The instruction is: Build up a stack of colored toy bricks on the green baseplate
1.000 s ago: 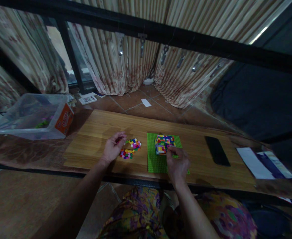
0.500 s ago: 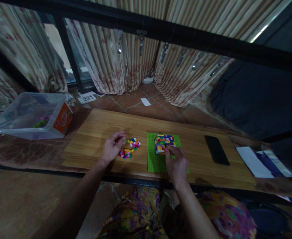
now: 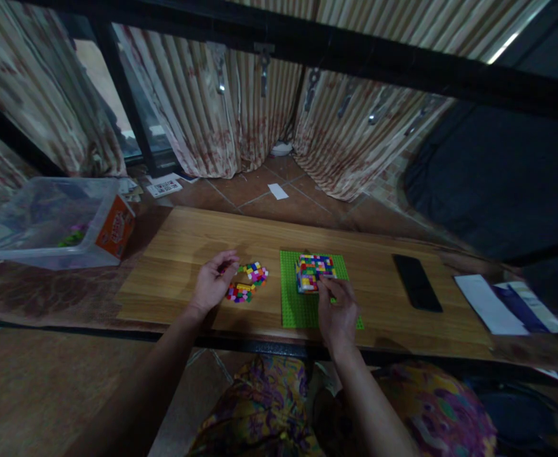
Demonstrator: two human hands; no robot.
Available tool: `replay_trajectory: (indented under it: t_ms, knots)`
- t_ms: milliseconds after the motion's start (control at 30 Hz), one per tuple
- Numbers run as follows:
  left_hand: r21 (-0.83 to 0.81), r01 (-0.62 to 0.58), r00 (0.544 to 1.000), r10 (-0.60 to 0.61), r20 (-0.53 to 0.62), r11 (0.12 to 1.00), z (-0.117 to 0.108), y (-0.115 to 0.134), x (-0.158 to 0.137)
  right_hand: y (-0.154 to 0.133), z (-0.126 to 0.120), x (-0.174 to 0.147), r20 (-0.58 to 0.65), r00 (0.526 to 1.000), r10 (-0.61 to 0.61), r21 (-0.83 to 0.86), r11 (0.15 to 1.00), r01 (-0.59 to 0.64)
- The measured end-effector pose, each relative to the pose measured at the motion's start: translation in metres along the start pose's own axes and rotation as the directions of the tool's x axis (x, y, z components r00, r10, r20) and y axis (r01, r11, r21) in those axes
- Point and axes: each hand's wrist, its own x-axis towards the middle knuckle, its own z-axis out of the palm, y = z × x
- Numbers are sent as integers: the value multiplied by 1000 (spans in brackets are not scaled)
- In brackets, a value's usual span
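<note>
A block built of many-coloured toy bricks (image 3: 308, 273) stands on a green studded baseplate (image 3: 291, 311). Thumb and fingertips of my right hand (image 3: 338, 314) are pinched together at the near right part of this build. Whatever lies between those fingertips is too small and covered to name. My left hand (image 3: 213, 280) hovers over the left end of a loose pile of small coloured bricks (image 3: 241, 293). Its fingers are loosely curved, and a gap shows between thumb and fingertips. Some bricks beneath that hand are hidden.
A wooden board (image 3: 164, 254) carries the bricks and a black phone (image 3: 416, 282) to the right. White papers (image 3: 491, 304) lie beyond the phone. At far left sits a clear plastic box (image 3: 69, 251) with an orange label. Curtains (image 3: 202, 114) hang behind a dark bar.
The view has shifted slightly. Both hands keep nearly the same places, the right at the brick build and the left by the loose bricks.
</note>
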Motion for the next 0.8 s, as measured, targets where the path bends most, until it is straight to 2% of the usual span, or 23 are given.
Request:
replay_trajectory:
  t_ms: [200, 467, 800]
  knots:
    - [15, -29, 999, 29, 17, 999, -2, -4, 0, -3, 2, -1, -19, 1000, 12, 11, 1000, -11]
    - [4, -16, 1000, 15, 16, 1000, -2, -1, 1, -2, 2, -4, -44, 998, -54, -57, 997, 52]
    - [2, -8, 1000, 8, 10, 1000, -3, -1, 1, 0, 2, -2, 24, 999, -38, -26, 999, 39]
